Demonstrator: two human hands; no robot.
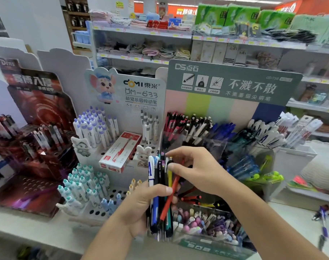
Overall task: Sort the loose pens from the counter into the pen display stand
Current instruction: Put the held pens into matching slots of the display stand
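Pens of mixed kinds stand bunched upright in our left hand, whose fingers and thumb are curled round the bundle at mid-length. We note a white barrel with blue lettering, a blue one, several black, a yellow, a teal near the bottom, and a slim red pen lying aslant across the front. Our right hand reaches over the tops, forefinger and thumb closing on the upper ends of the bundle; which single pen it pinches we cannot tell.

The bundle is held above the counter, just in front of the grey-green pen display stand, whose clear plastic compartments hold black, red, blue and white pens, with erasers in the lowest tray. Beside it stands a white cardboard stand with punched holes, holding pastel click pens and a red-and-white pen box. A dark red stand sits at far left. Loose pens lie on the pale, smooth counter at right. Shop shelves of folded cloth goods fill the background.
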